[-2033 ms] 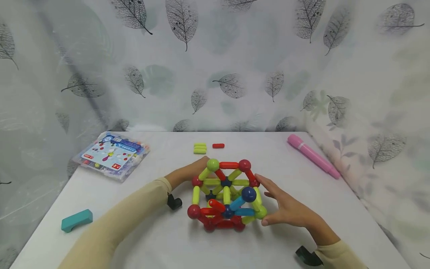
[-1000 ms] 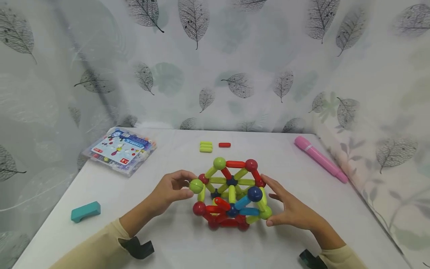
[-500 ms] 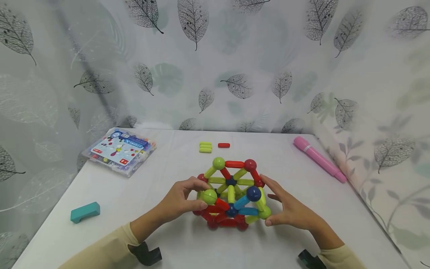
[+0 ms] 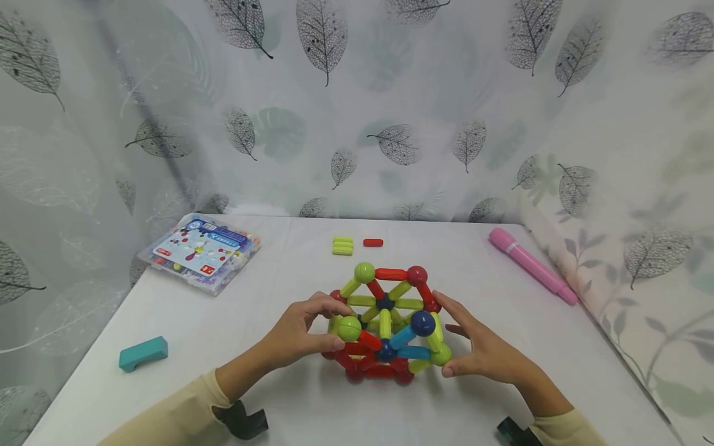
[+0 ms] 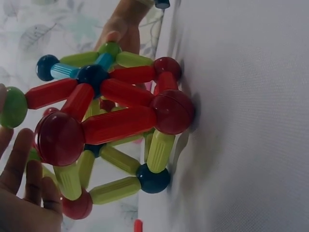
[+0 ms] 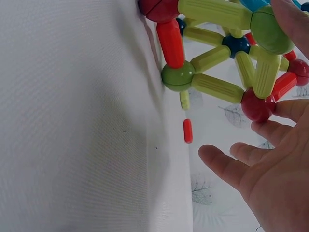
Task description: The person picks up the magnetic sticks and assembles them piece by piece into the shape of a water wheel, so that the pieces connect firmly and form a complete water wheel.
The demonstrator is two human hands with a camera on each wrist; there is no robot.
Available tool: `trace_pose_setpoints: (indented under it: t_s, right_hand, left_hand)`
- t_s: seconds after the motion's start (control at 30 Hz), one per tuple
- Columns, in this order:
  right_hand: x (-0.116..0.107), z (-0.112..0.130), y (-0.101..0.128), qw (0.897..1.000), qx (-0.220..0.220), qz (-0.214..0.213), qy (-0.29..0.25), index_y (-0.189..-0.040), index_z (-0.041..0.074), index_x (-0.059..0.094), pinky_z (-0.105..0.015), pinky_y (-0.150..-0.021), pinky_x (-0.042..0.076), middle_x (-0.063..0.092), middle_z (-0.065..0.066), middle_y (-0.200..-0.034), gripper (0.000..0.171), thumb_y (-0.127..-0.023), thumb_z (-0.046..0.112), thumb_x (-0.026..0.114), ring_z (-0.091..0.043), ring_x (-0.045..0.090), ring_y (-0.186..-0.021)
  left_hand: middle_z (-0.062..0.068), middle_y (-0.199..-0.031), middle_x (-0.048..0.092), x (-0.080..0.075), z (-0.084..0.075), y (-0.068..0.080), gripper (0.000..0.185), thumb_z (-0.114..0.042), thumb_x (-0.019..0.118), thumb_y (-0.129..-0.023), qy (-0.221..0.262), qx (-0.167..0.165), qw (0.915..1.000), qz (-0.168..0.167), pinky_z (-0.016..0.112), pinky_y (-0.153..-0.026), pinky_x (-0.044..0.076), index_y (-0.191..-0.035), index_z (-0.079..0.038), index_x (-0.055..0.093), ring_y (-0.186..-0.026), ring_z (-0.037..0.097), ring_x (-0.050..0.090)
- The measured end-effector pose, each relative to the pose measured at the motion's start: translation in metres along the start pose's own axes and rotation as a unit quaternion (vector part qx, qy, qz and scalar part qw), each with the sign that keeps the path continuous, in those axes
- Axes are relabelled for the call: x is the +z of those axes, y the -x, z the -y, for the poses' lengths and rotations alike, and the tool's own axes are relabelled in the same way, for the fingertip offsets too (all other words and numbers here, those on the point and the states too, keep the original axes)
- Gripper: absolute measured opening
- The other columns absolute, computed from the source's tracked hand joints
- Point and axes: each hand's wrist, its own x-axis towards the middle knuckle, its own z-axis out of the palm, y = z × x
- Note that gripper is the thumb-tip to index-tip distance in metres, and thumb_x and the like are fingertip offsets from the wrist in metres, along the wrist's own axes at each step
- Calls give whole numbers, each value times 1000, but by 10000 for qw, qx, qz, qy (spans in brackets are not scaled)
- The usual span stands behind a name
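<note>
A model of magnetic rods and balls (image 4: 385,322) in red, lime green and blue stands on the white table. My left hand (image 4: 298,328) pinches a green ball (image 4: 349,329) between thumb and fingers, right at the tip of a red rod (image 4: 369,339) on the model's front left. In the left wrist view that ball (image 5: 13,107) meets the red rod (image 5: 50,93). My right hand (image 4: 485,344) steadies the other side with fairly straight fingers. Its thumb touches a green ball (image 4: 440,354) and its forefinger a red ball (image 4: 431,303).
Behind the model lie several lime rods (image 4: 343,246) and a red rod (image 4: 373,243). A clear box of pieces (image 4: 198,251) is at the back left, a teal block (image 4: 143,354) at the left, and a pink pen-shaped object (image 4: 532,265) at the right.
My left hand came from behind the model with the green ball, then moved right to the red rod's tip. Over the last half second both hands hold nearly still.
</note>
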Motion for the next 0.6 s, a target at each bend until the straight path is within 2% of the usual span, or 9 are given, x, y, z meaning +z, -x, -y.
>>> trace_pose_setpoints:
  t_s: [0.17,0.27,0.33,0.4,0.5,0.6]
  right_hand:
    - [0,-1,1,10000,-31,-45,32,-164,31,13,-63,-102,47,17,-6,-169,115,-77,33,87,-38,26,-149]
    - [-2,-2,3,9999,-58,-75,65,-164,31,13,-62,-102,47,17,-5,-169,115,-77,32,87,-37,27,-149]
    - [-3,-3,3,9999,-92,-90,75,-164,32,13,-62,-102,47,17,-4,-169,115,-77,31,88,-36,27,-149]
    - [-4,-3,3,9999,-113,-86,66,-164,32,13,-62,-102,47,17,-3,-169,115,-77,31,88,-34,27,-149]
    - [-3,-4,3,9999,-138,-44,25,-164,32,12,-61,-103,46,17,-2,-169,115,-77,30,88,-33,28,-149]
    - [-1,-3,3,9999,-153,31,-26,-164,32,12,-61,-105,45,16,-2,-170,115,-78,29,88,-33,27,-150]
  left_hand:
    - [0,-118,70,-6,5,-4,38,-25,77,-89,168,241,9995,-59,36,-94,53,-124,-13,68,-113,22,60]
    - [5,-120,70,-20,16,-23,39,-29,74,-93,255,11,9987,-440,34,-94,54,-127,-12,66,-115,28,60]
    - [8,-122,69,-32,30,-45,39,-29,72,-95,269,-434,9956,-784,35,-95,53,-129,-12,65,-117,30,59]
    - [8,-126,67,-43,49,-73,44,-33,73,-94,68,-994,9901,-990,36,-96,53,-132,-15,63,-117,28,57]
    - [10,-136,62,-55,82,-110,53,-34,74,-93,-369,-1718,9799,-945,41,-98,50,-139,-13,59,-122,27,53]
    - [10,-140,59,-59,108,-133,55,-31,76,-92,-864,-2250,9672,-802,43,-99,49,-140,-11,58,-124,28,50]
